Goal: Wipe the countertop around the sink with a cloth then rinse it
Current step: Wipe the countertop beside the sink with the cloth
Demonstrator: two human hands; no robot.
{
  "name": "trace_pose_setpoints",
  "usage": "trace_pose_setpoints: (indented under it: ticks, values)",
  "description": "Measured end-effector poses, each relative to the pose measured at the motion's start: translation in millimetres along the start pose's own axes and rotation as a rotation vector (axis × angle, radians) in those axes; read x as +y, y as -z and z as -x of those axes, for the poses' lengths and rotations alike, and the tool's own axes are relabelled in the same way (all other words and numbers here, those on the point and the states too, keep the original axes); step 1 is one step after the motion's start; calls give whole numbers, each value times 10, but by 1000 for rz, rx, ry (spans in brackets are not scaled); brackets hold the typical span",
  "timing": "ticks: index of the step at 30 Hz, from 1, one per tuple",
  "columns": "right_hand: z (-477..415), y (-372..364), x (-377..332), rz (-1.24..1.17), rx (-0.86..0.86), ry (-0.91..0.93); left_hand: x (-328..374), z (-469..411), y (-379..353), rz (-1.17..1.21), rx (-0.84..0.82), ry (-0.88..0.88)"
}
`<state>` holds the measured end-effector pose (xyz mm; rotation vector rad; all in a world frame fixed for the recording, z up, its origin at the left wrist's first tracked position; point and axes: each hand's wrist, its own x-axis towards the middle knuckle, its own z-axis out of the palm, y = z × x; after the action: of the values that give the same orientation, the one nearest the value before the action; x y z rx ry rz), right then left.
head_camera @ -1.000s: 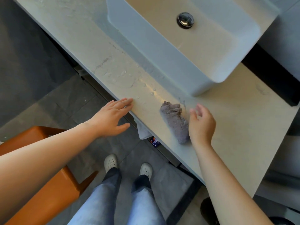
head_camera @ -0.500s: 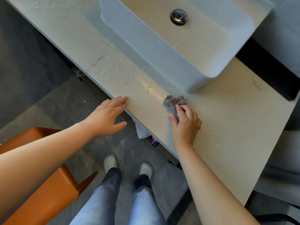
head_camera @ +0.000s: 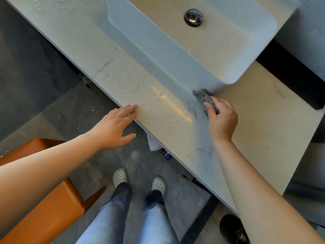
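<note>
- Across the upper right of the frame, seen from the head camera, a pale rectangular sink (head_camera: 175, 55) sits on top of the countertop (head_camera: 263, 120). Its basin has a round, dark metal drain plug (head_camera: 193, 17) set in the floor.
- The sink's outer wall lies in bluish shade, while the inside of the basin is lit a warm beige.
- The cloth (head_camera: 202, 95) is at centre right of the frame, on the countertop at the foot of the sink's near corner. Its far tip looks to be touching the sink wall.
- It is a small grey cloth, bunched and crumpled, with a frayed, ruffled end sticking out past the fingers. The rest of it is hidden under the hand.
- The right hand (head_camera: 222, 118) grips the cloth with its fingers curled over it, knuckles up, holding it down on the stone.
- The left hand (head_camera: 114, 127) is at centre left with its fingers straight and close together. The fingertips rest on the front edge of the countertop, and the thumb is spread apart below the edge.
- Water droplets (head_camera: 159, 95) and wet streaks glisten on the stone between the two hands.
- At lower left stands an orange seat (head_camera: 52, 199).
- At bottom centre, pale perforated clogs (head_camera: 120, 176) and blue jeans (head_camera: 153, 226) stand on the grey tiled floor (head_camera: 44, 103).
</note>
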<state>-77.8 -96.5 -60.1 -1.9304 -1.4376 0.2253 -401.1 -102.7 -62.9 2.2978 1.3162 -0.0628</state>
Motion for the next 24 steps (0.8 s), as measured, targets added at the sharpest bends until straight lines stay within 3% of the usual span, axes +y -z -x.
trace_pose_setpoints:
  ticks: [2,8,18,22,24]
  values:
    - [10,-156,48,7,-54,6,5,-1,-1,-3,1,-2]
    - [123,-441,-64,-40,6,-82,-20,-7,-12,20,6,-7]
    - [779,-635,-626,-97,-159,38,-95,3,68,86,51,-31]
    - [908,-445,-808,-360,-426,-199,-265,-13,222,47,120,-28]
    - [760,-372,-839,-382,-328,-230,-347,-35,266,22,106,5]
